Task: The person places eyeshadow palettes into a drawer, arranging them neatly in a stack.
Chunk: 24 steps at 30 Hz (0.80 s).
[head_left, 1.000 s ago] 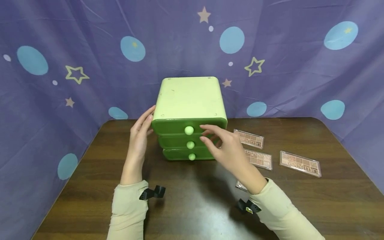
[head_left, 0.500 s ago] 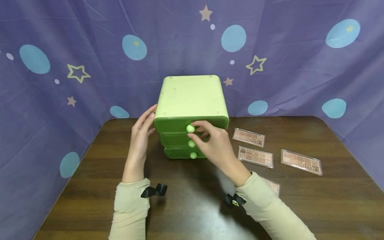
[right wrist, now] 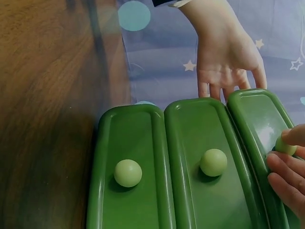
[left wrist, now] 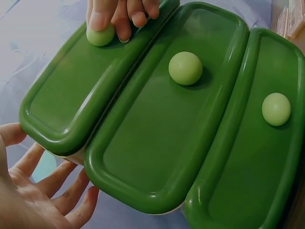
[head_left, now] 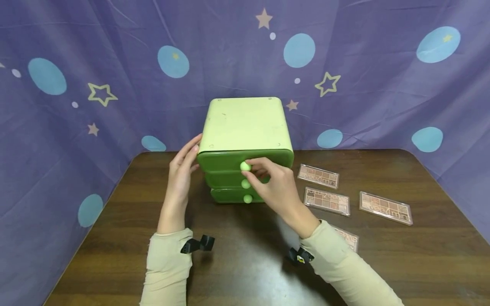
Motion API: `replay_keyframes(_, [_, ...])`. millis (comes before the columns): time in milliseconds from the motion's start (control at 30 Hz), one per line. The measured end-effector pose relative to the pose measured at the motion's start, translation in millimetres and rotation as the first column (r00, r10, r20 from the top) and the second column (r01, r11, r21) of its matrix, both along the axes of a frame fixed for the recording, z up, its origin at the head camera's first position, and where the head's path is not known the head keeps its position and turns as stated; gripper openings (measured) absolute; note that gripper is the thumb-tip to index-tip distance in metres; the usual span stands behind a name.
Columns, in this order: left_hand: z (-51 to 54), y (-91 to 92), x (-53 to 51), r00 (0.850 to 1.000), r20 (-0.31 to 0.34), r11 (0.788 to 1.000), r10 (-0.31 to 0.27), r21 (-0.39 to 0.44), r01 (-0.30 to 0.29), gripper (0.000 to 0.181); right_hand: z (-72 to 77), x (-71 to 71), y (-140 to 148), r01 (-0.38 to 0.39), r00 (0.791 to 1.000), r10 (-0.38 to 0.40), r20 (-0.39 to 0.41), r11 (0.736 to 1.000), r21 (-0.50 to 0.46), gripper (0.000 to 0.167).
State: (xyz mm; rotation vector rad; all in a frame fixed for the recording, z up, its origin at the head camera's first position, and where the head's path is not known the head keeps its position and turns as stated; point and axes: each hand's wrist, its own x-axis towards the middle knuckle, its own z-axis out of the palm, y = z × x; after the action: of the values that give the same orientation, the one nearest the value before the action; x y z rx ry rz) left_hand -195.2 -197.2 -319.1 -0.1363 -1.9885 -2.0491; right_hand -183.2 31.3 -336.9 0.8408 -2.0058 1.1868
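A small three-drawer chest (head_left: 245, 123) with a pale green body and dark green fronts stands near the back of the table. My right hand (head_left: 277, 187) pinches the round knob (head_left: 245, 166) of the top drawer (left wrist: 71, 90) between thumb and finger. Against the chest's left side rests my left hand (head_left: 180, 174), its fingers straight and spread in the left wrist view. The middle knob (left wrist: 185, 68) and bottom knob (left wrist: 276, 109) are untouched. All the drawer fronts look closed. The chest hides part of the left fingers in the head view.
Several flat makeup palettes lie on the right of the table, among them a back one (head_left: 318, 176), a middle one (head_left: 327, 201) and a far-right one (head_left: 386, 208). The right sleeve (head_left: 344, 259) partly covers another. A patterned purple curtain (head_left: 237, 46) hangs behind the table (head_left: 237, 272).
My right hand has moved left from beside the top knob and now pinches it. The left hand stays at the chest's side. The whole view has shifted slightly.
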Motion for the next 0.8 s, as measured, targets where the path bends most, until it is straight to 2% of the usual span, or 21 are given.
replay_keyframes(300, [-0.8, -0.4, -0.3, 0.999, -0.032, 1.000, -0.016, -0.014, 0.015, 0.041, -0.6, 10.4, 3.7, -0.047, 0.997, 0.046, -0.055, 0.999, -0.002, 0.023])
replay_keyframes(433, [-0.3, 0.4, -0.9, 0.998, -0.055, 1.000, -0.019, 0.008, 0.019, 0.040, 1.3, 17.8, 4.1, -0.060, 0.998, 0.059, -0.032, 0.998, -0.027, 0.022])
replay_keyframes(600, [-0.5, 0.4, -1.4, 0.999, -0.045, 1.000, -0.018, 0.020, 0.019, 0.040, 3.0, 26.3, 4.8, -0.069, 0.998, 0.069, 0.003, 0.996, -0.048, 0.021])
replay_keyframes(800, [-2.1, -1.5, -1.7, 0.999, -0.030, 1.000, -0.016, 0.006, 0.016, 0.041, 3.6, 34.2, 6.0, -0.082, 0.997, 0.082, 0.007, 0.996, -0.033, 0.022])
